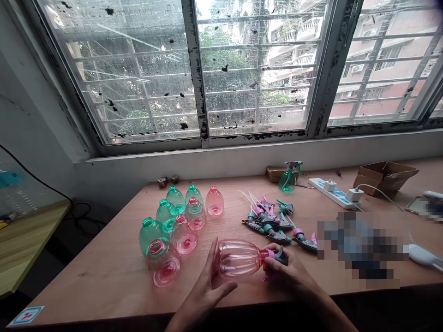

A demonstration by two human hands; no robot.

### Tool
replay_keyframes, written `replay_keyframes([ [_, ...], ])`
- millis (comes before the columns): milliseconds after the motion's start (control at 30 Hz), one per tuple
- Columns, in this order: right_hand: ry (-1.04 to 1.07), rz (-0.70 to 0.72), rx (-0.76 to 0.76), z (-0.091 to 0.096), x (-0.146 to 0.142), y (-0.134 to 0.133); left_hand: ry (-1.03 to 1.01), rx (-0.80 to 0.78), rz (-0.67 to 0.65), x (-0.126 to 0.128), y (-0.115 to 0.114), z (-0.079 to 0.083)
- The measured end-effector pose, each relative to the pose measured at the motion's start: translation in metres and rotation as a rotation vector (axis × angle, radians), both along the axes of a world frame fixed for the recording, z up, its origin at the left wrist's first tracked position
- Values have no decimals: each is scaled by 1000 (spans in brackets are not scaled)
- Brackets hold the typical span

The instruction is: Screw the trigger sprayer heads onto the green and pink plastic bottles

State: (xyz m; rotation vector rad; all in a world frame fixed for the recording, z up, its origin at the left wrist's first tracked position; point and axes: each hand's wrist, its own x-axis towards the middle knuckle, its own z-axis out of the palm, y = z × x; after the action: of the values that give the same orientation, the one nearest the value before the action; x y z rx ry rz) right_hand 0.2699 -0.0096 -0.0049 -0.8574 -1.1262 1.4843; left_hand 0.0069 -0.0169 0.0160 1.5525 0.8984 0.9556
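Both of our hands are closed on 1 pink bottle (238,258), which lies on its side at the near edge of the table (104,276). Our left hand (206,288) cups the bottle's base, fingers up along its side and thumb pointing right. Our right hand (289,273) wraps the neck end, where a grey and pink spray head (278,253) sits on the bottle's mouth; we cannot tell whether it is screwed tight.

Just left of the left hand stand 8 open bottles in a loose cluster: 4 pink bottles (183,236) and 4 green bottles (151,233), all upright and uncapped, several touching. Beyond the right hand lies a pile of loose spray heads (273,220) with white tubes pointing away from us.

Further back, near the wall, a green spray bottle (288,179) stands upright with its head fitted, just in front of a small brown box (273,173). To its right lie a white power strip (331,191) with plugs in it and an open cardboard box (384,175). Behind everything runs a barred window (256,69).
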Motion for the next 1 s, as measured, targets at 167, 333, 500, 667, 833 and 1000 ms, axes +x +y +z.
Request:
replay_keyframes([
  [167, 6, 18, 5, -2, 1, 0, -49, -96, -36, -3, 4, -6],
  [333, 15, 8, 6, -1, 0, -1, -54, -86, -35, -3, 4, -8],
  [500, 18, 3, -4, 0, 0, -1, -72, -81, -63, -3, 3, -9],
  [667, 17, 33, 2, 0, 1, 0, -100, -138, -100, -7, 9, -17],
  [833, 23, 25, 1, -2, 1, 1, -63, -72, -62, -6, 9, -17],
  [1000, -8, 42, -3, -2, 0, 0, -32, -108, -38, -5, 5, -12],
])
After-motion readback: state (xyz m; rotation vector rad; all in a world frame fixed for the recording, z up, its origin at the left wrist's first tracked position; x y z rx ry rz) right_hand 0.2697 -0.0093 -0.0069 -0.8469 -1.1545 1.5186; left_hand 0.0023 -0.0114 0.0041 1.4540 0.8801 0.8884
